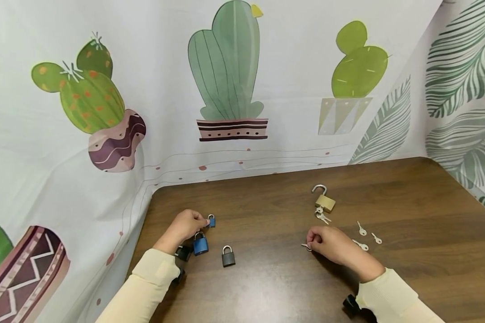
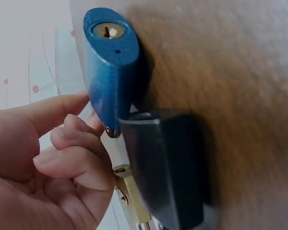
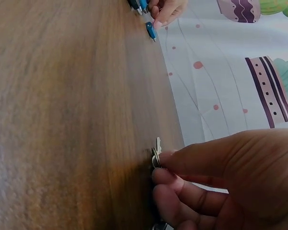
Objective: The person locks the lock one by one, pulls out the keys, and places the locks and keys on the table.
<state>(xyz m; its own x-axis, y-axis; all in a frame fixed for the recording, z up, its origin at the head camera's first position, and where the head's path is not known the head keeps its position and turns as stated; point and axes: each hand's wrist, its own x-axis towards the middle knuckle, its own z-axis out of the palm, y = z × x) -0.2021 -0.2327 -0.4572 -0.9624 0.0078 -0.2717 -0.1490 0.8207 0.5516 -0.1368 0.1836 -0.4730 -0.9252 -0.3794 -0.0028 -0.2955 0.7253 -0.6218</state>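
On the left of the table, my left hand [image 1: 184,228] pinches a small blue padlock [image 1: 212,221] at its side. Just in front of that hand stands a larger blue padlock [image 1: 200,245], and a dark grey padlock [image 1: 228,258] is to its right. The left wrist view has a blue padlock [image 2: 113,60] with its keyhole showing, in front of the fingertips. My right hand [image 1: 329,243] grips a small silver key [image 3: 158,144] on a ring between thumb and fingertips, low over the wood. Its other fingers are curled.
A brass padlock [image 1: 325,203] with its shackle open lies at the back right, with a bunch of keys [image 1: 322,216] beside it. Loose keys [image 1: 362,229] lie right of my right hand. A cactus-print cloth [image 1: 291,89] hangs behind the brown table [image 1: 266,278].
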